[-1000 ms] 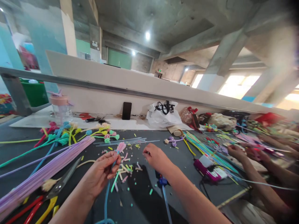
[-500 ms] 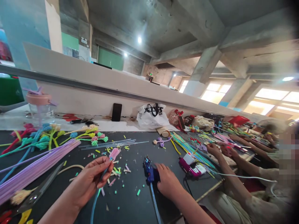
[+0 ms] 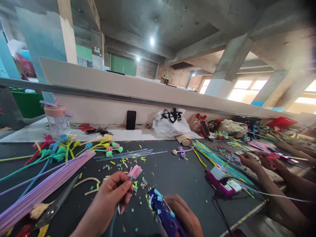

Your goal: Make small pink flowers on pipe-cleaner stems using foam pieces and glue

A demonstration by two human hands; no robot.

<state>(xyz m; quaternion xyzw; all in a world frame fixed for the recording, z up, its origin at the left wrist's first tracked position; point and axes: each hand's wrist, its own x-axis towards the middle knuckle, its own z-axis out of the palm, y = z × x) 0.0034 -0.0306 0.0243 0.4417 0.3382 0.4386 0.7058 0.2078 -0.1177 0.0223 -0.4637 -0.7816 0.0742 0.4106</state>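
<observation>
A: Moved since the earlier frame: one blue glue gun (image 3: 165,210), then upright beside the right hand (image 3: 185,215), now tilted within it, nozzle nearer the left hand (image 3: 118,189).

B: Right grip?

A: Grasping the gun along its right side; the full wrap of the fingers is hidden.

B: Left grip?

A: Thumb and fingers pinching one blue stem (image 3: 113,222), which hangs below the hand. At its upper end, one pink tuft (image 3: 135,171), just beyond the fingertips.

B: Nozzle to tuft?

A: Near, below and to its right; a gap shows between them.

B: Surroundings of the left grip?

A: To its left, one pair of scissors (image 3: 56,206), blades apart from the hand; farther left, one bundle of pink and lilac stems (image 3: 53,184). Beyond it, several translucent sticks (image 3: 132,153), lying flat.

B: And of the right?

A: Well to its right, one magenta device (image 3: 217,184) with a cable. Far beyond, one white bag (image 3: 170,122).
</observation>
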